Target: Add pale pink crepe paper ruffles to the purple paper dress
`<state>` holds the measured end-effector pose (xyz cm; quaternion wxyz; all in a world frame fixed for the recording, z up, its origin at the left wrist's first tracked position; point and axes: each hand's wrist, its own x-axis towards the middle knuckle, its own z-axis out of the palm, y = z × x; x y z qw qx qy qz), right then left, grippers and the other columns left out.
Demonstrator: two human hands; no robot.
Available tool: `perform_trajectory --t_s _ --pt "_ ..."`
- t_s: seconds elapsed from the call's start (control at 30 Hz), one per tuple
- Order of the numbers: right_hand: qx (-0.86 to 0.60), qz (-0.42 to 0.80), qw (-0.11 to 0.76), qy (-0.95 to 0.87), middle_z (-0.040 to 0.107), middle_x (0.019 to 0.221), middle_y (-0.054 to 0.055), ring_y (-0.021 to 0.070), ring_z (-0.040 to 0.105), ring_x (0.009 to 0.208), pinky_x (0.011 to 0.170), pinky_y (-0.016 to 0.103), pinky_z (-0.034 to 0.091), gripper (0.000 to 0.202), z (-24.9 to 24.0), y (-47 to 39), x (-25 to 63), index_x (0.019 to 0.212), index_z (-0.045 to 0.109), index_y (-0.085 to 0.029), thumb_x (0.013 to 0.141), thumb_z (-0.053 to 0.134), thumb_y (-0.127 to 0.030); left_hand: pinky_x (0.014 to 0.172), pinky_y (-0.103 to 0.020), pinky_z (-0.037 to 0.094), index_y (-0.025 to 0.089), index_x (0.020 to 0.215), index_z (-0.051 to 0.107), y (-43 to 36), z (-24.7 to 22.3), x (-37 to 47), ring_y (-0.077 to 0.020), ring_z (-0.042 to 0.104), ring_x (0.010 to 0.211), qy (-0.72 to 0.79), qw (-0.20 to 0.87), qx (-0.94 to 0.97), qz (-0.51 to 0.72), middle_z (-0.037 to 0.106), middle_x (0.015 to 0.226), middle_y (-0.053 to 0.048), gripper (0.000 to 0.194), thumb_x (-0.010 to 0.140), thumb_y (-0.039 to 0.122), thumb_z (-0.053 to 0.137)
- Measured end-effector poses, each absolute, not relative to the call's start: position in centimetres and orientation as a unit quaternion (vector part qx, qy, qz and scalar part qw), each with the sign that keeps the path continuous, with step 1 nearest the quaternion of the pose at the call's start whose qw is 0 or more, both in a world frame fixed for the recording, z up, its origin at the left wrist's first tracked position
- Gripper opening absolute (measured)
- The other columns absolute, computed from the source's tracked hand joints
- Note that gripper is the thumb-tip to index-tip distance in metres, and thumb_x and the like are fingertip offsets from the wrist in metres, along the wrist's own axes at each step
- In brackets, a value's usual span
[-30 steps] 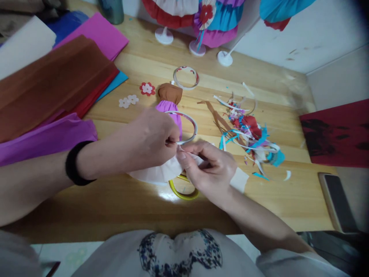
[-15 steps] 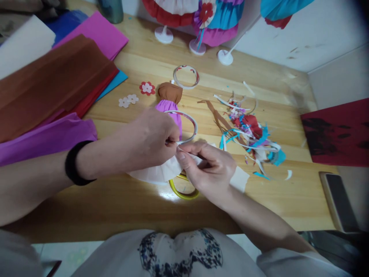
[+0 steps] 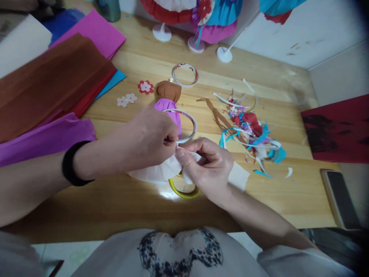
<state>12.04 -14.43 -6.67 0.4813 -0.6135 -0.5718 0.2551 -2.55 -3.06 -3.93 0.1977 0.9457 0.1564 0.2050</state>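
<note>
- The left hand [image 3: 141,140] and right hand [image 3: 211,167] pinched the white crepe paper [image 3: 158,171].
- It was over the wooden table [image 3: 138,206].
- A tape roll [image 3: 195,125] and a yellow handle [image 3: 184,195] were close by.

Dark-screened phone with pale casing [image 3: 341,199]: lies at right end of pale wooden table [image 3: 296,192]. Red panel with dark blotches [image 3: 338,130]: beyond the phone. Grey-green cylindrical container [image 3: 108,9]: at table's far left, top cut off by frame.

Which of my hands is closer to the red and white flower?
Left. Your left hand is on the near side of the flower; your right hand is farther toward you, to the right.
</note>
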Motion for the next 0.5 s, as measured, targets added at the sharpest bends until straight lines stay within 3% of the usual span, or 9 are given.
perform_trajectory --t_s 0.27,0.5 --pt "-0.614 0.268 0.492 -0.556 0.059 0.057 -0.003 0.0081 0.051 0.047 0.043 0.021 0.040 0.018 -6.9 -14.1 12.2 0.065 0.061 -0.018 0.082 0.068 -0.019 0.052 -0.023 0.018 0.018 0.050 0.035 -3.1 -4.3 -2.8 -0.0055 0.026 0.050 0.148 0.202 0.938 0.241 0.032 0.049 0.006 0.024 0.072 0.012 0.040" --pt "-0.620 0.267 0.496 -0.547 0.059 0.054 -0.003 0.0084 0.049 0.046 0.043 0.021 0.039 0.019 -6.8 -13.8 12.2 0.062 0.061 -0.018 0.080 0.068 -0.020 0.051 -0.028 0.019 0.020 0.049 0.028 -3.4 -2.9 -2.3 -0.0077 0.026 0.049 0.197 0.217 0.946 0.140 0.031 0.047 0.004 0.029 0.068 0.008 0.047"
